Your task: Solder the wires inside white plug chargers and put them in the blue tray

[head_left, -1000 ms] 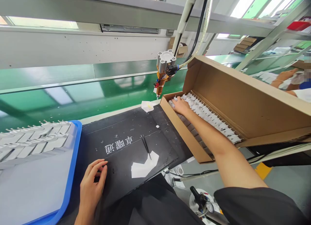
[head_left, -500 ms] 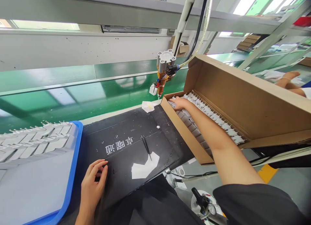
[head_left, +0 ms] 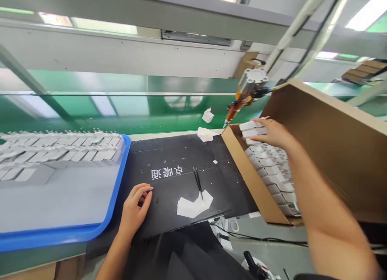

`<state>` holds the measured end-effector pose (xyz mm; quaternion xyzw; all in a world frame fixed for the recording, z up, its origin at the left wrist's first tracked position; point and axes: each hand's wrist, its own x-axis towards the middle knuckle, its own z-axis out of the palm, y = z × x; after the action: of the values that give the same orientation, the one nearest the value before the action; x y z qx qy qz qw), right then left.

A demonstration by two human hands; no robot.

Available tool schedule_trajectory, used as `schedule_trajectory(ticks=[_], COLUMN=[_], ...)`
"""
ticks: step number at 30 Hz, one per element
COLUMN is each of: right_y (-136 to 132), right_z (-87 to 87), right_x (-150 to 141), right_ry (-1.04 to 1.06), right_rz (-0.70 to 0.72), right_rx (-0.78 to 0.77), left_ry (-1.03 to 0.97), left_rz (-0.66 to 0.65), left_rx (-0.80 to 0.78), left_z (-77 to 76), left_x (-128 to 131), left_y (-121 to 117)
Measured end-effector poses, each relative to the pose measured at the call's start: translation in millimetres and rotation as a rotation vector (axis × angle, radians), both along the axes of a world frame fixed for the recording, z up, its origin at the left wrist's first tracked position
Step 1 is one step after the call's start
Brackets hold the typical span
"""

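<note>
My right hand (head_left: pixel 273 133) reaches into the open cardboard box (head_left: pixel 252 183), thumb and fingers closed around a short stack of white plug adapters (head_left: pixel 252 128) at the box's far left end. Below that hand, more white adapters (head_left: pixel 273 178) stand in rows inside the box. My left hand (head_left: pixel 136 205) rests on the black mat (head_left: pixel 172 151) with its fingers loosely curled and apart, nothing in them. Black tweezers (head_left: pixel 198 182) lie partly over a folded white paper (head_left: pixel 193 207) to the right of it.
A blue tray (head_left: pixel 105 215) at left carries rows of white adapters (head_left: pixel 65 145). A dispensing nozzle (head_left: pixel 234 108) hangs near the box's far corner. A single white adapter (head_left: pixel 208 115) shows against the green conveyor (head_left: pixel 166 118), behind a stained paper (head_left: pixel 205 134).
My right hand has closed on several adapters and brought them up above the others in the box. The view has swung left, showing more of the tray. My left hand stays on the mat.
</note>
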<state>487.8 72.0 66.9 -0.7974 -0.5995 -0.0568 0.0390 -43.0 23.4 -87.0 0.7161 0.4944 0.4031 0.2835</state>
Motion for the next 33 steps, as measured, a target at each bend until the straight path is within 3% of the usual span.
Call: schedule_trajectory(ticks=[3, 6, 10, 14, 19, 21, 24, 25, 26, 28, 31, 33], right_y=[-16, -13, 24, 71, 102, 108, 125, 134, 143, 164, 188, 197], right_z=[13.5, 10.7, -6.6, -23.7, -41.0, -44.3, -43.4, -42.2, -41.0, -40.0, -45.9, -55.0], right_x=[-28, -90, -199, -294, -362, -366, -340, -324, -305, -266, -217, -199], right_ry=[0.02, 0.088, 0.023, -0.079, -0.093, -0.082, 0.117, 0.224, 0.324, 0.345, 0.386, 0.447], right_rz=[0.117, 0.412, 0.675, 0.902, 1.027, 1.068, 1.048, 0.96, 0.756, 0.465, 0.117, -0.01], right_rx=[0.039, -0.027, -0.248, -0.356, -0.387, -0.389, -0.258, -0.165, -0.01, 0.14, 0.258, 0.26], left_ry=[-0.015, -0.03, -0.057, -0.051, -0.041, -0.045, -0.057, -0.061, -0.066, -0.075, -0.082, -0.081], left_rz=[-0.009, -0.005, -0.002, -0.009, -0.026, -0.03, -0.046, -0.051, -0.055, -0.055, -0.05, -0.044], left_rx=[-0.016, -0.03, -0.041, -0.055, -0.066, -0.074, -0.096, -0.107, -0.119, -0.136, -0.143, -0.147], left_z=[3.1, 5.1, 5.6, 4.6, 3.9, 3.7, 3.1, 2.8, 2.6, 2.2, 2.6, 3.4], left_x=[3, 4, 3, 2, 2, 2, 2, 2, 2, 3, 5, 5], left_y=[-1, -2, -3, -3, -2, -2, -2, -2, -1, -1, 0, 0])
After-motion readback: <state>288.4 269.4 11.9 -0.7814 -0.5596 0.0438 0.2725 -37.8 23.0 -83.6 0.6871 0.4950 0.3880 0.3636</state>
